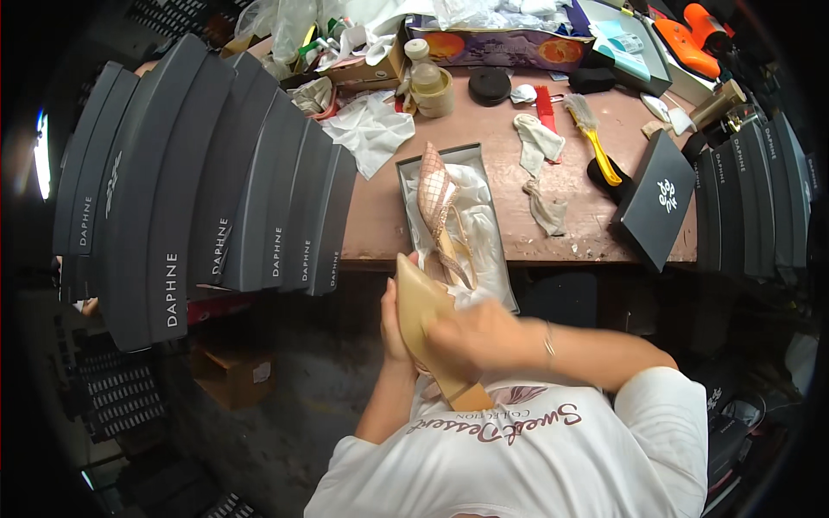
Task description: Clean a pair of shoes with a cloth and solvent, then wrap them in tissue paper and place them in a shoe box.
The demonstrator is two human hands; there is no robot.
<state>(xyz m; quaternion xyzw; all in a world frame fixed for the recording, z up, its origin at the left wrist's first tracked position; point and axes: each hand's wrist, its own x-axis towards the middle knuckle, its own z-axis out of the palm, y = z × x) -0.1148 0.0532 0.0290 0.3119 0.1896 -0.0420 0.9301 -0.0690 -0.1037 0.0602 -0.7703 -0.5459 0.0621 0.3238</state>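
My left hand (395, 328) grips a shoe (416, 298) from its left side, its pointed tan sole turned up and its block heel toward my shirt. Over the middle of the sole lies my right hand (479, 338), smeared by motion; its fingers seem curled, but whether they hold anything is hidden. Just beyond, an open dark grey shoebox (490, 216) stands at the table's near edge, lined with white tissue paper (484, 246). A second shoe (434, 197), pinkish with a quilted pointed toe and thin straps, rests in it.
Stacked grey shoeboxes (199, 190) wall the left side; more boxes (751, 198) stand right. On the table (371, 224) lie a dark box lid (661, 203), a yellow-handled brush (596, 147), a red brush (544, 104), rags (537, 142), a bottle (425, 73) and a black round tin (490, 85).
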